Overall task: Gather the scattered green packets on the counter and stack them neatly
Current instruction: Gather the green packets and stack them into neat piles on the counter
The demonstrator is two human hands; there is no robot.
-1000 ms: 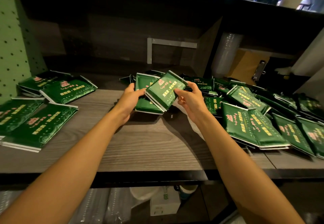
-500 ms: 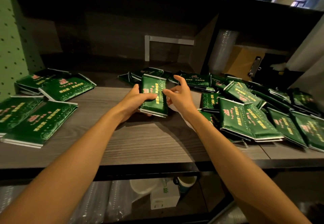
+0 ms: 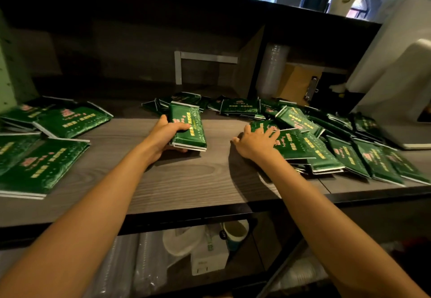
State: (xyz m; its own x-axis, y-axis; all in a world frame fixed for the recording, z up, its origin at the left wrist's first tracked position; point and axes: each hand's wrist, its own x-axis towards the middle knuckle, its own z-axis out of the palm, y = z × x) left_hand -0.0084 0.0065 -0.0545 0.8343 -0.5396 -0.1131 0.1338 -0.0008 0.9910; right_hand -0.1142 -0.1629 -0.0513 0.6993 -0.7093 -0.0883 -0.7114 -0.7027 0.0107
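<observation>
My left hand (image 3: 166,135) grips a small stack of green packets (image 3: 191,132) at the middle of the wooden counter (image 3: 198,181), thumb on top and fingers underneath. My right hand (image 3: 255,142) lies to the right, fingers spread flat on a green packet (image 3: 291,145) at the near edge of the scattered pile (image 3: 326,139). Several more loose packets lie behind the stack (image 3: 184,100). Neat stacks of packets (image 3: 46,162) sit on the left end of the counter.
A white machine (image 3: 396,87) stands at the right back. A brown clipboard (image 3: 300,83) and a sleeve of plastic cups (image 3: 271,69) lean against the dark back wall. A green pegboard panel (image 3: 11,71) rises at the left. Below the counter sit cups and a white box (image 3: 210,258).
My right hand has let go of the held stack and moved right onto a packet in the scattered pile. The left hand keeps the stack, now lower near the counter.
</observation>
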